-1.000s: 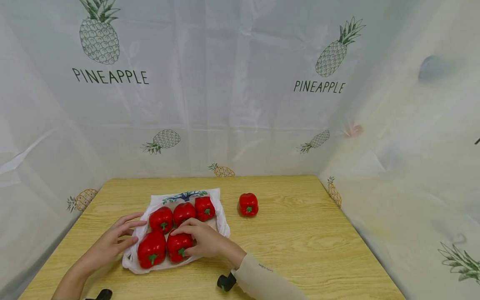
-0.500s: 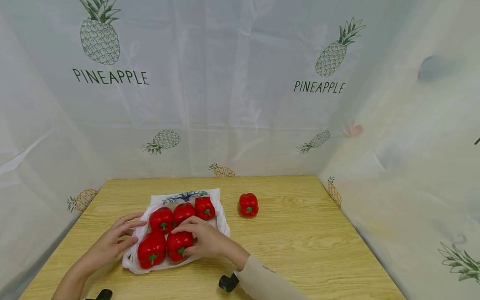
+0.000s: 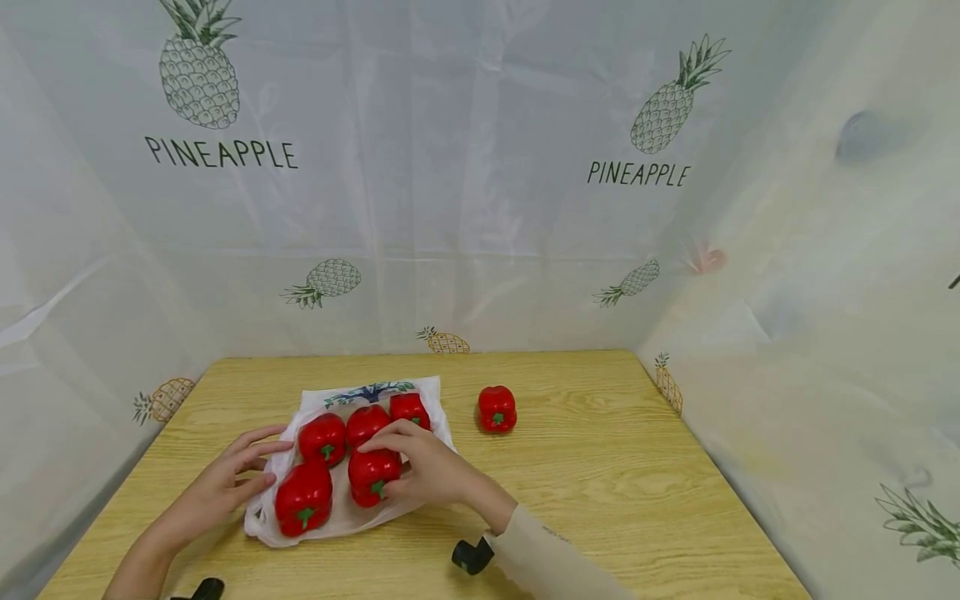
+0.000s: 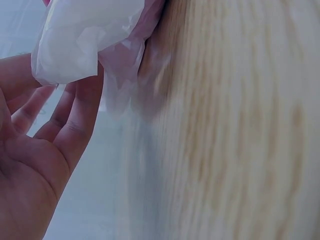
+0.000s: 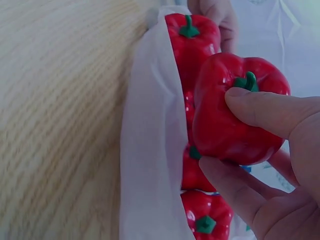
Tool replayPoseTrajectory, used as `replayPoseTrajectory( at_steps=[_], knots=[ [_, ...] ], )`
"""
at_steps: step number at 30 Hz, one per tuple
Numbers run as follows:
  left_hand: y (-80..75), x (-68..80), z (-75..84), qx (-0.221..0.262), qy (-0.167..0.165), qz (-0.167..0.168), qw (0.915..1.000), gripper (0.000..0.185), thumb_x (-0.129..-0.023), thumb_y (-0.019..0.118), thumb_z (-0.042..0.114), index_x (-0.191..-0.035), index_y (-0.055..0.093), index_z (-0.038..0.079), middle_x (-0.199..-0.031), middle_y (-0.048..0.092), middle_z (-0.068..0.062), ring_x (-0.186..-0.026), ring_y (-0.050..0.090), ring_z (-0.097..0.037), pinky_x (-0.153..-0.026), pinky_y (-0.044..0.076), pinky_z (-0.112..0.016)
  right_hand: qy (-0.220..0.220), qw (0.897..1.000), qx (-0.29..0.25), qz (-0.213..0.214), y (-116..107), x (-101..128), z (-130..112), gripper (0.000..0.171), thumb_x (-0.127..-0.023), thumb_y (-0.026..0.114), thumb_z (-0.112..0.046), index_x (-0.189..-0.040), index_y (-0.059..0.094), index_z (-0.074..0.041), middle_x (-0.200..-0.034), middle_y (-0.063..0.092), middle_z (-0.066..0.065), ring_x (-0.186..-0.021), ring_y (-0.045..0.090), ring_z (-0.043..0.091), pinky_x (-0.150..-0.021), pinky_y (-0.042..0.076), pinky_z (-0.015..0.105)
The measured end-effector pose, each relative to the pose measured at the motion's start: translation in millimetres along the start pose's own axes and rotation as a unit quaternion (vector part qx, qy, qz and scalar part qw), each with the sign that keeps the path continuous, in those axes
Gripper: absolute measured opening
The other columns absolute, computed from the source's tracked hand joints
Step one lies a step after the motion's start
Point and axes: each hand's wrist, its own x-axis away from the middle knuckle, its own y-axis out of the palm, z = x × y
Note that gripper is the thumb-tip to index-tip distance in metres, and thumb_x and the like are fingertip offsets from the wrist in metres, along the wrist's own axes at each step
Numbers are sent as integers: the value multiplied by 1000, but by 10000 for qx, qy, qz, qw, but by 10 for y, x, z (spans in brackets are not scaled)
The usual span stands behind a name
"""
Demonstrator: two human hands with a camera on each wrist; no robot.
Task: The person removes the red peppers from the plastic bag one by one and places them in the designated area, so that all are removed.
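Observation:
My right hand (image 3: 429,468) grips a glossy red bell pepper (image 5: 235,115) with a green stem, thumb by the stem and fingers on the opposite side. In the right wrist view it is lifted over the other peppers. Below is a white plastic bag (image 3: 341,512) with a blue-green tree print. Several more red bell peppers lie in it, among them a near-left pepper (image 3: 303,498), a back-left pepper (image 3: 322,438) and a back-right pepper (image 3: 408,407), partly hidden by my right hand. My left hand (image 3: 217,490) rests its spread, extended fingers against the bag's left side.
A single red bell pepper (image 3: 497,409) stands on the wooden table (image 3: 600,467), right of the bag. A white curtain (image 3: 480,167) printed with pineapples hangs behind the table and along its sides. Black wrist-camera mounts (image 3: 472,556) show near both wrists.
My right hand has raised the near-right pepper from its spot in the bag and shifted it slightly right and away from me. The left hand has stayed in place.

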Motion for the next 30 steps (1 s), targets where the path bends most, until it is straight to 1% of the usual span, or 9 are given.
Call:
replayPoseTrajectory(
  at_steps=[5, 9, 14, 20, 26, 30],
  knots=[
    [-3, 4, 0, -23, 40, 0, 10000, 43, -100, 69, -3, -142, 64, 4, -160, 41, -2, -106, 60, -6, -82, 53, -21, 31, 9999, 84, 73, -71, 34, 27, 58, -92, 85, -11, -144, 65, -25, -145, 55, -4, -132, 49, 8, -91, 54, 16],
    [-4, 5, -1, -20, 60, 2, 10000, 43, -100, 69, -3, -142, 64, 3, -160, 41, -2, -105, 60, -6, -82, 53, -21, 131, 9999, 9, 90, -127, 54, 49, 58, -92, 85, -9, -144, 65, -25, -146, 54, -2, -132, 51, 9, -89, 54, 14],
    [-13, 7, 8, 16, -71, -21, 10000, 42, -101, 68, -1, -143, 64, 3, -161, 40, -1, -106, 60, -6, -81, 54, -21, 192, 9997, -32, 166, -226, 99, 65, 58, -92, 84, -5, -144, 65, -21, -146, 52, 1, -128, 55, 10, -88, 54, 15],
    [-25, 5, 34, 27, -191, -46, 9998, 41, -102, 68, 0, -143, 64, 4, -161, 39, 0, -107, 59, -5, -80, 54, -22, 318, 9992, -34, 237, -360, 180, 115, 58, -93, 82, -5, -145, 65, -22, -147, 52, 0, -128, 54, 11, -91, 53, 16],
    [-27, 6, 37, -49, -184, -37, 9998, 41, -102, 68, 1, -143, 64, 5, -161, 40, -1, -107, 59, -4, -80, 54, -22, 250, 9986, -106, 463, -503, 273, 173, 57, -92, 82, -2, -144, 65, -18, -146, 54, 4, -127, 59, 16, -90, 55, 17],
    [-26, 7, 37, -79, -158, -23, 9998, 42, -102, 69, 1, -143, 64, 5, -161, 40, 0, -107, 58, -4, -80, 53, -22, 288, 9979, -68, 571, -573, 340, 256, 57, -92, 81, -1, -144, 65, -18, -147, 54, 4, -126, 61, 18, -90, 55, 18]
  ],
)
